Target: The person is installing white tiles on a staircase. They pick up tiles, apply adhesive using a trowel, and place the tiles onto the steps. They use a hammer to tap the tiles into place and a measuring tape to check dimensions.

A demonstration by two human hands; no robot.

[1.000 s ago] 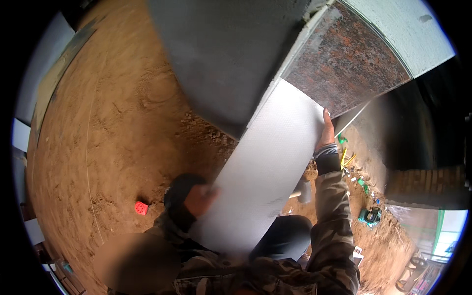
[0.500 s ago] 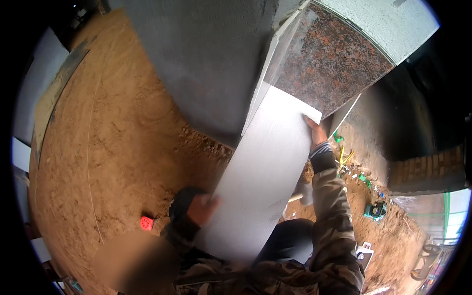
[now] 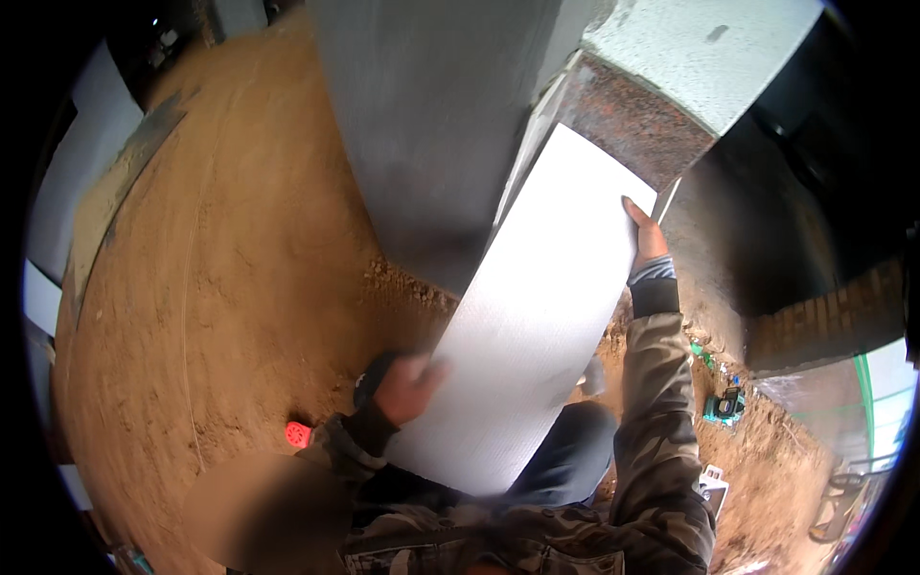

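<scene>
A long white board stands slanted over my lap, its top edge overlapping a speckled red-brown stone panel. My right hand grips the board's right edge near the top, thumb over the face. My left hand, smeared by motion, is at the lower left edge; whether its fingers are closed cannot be made out. Above the speckled panel is a pale textured surface. A grey rendered pillar rises just left of the board.
Sandy ground holds a red plastic item, a teal-and-black tool and green scraps. A grey tool head shows behind the board. Panels line the far left; brickwork is at right.
Compared with half a second ago, the white board and both hands are higher and slightly right in the view, and the board covers more of the speckled panel.
</scene>
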